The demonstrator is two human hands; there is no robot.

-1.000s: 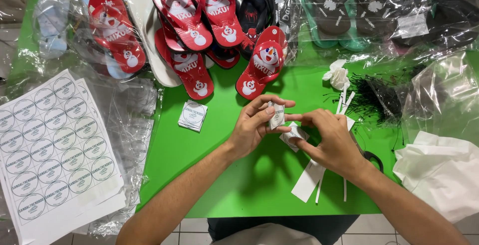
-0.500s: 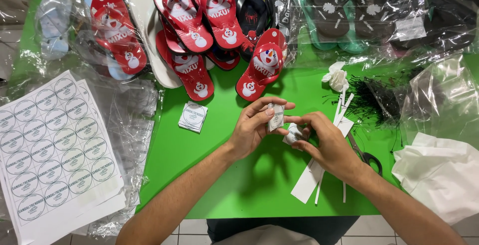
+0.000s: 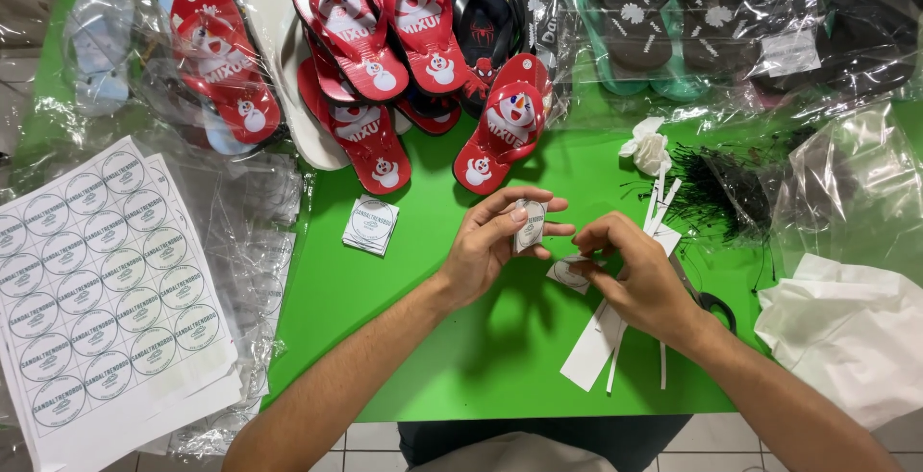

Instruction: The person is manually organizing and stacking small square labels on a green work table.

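My left hand (image 3: 488,241) pinches a small round sticker on its white backing (image 3: 528,224) above the green table (image 3: 452,366). Just to its right, my right hand (image 3: 630,275) grips another piece of sticker backing (image 3: 569,273) between thumb and fingers. Both hands hover over the middle of the table, almost touching. Under my right hand lie white paper strips (image 3: 601,342). A small stack of cut square stickers (image 3: 370,224) rests to the left of my left hand.
Sheets of round stickers (image 3: 96,280) lie at the left on clear plastic bags. Red snowman flip-flops (image 3: 361,59) and darker bagged ones (image 3: 673,20) fill the back. Black scissors (image 3: 713,304), black ties (image 3: 716,188) and white paper (image 3: 846,333) sit right.
My hands have drawn slightly apart, and the sticker in my left hand now stands upright, facing the camera. The rest of the table is unchanged.
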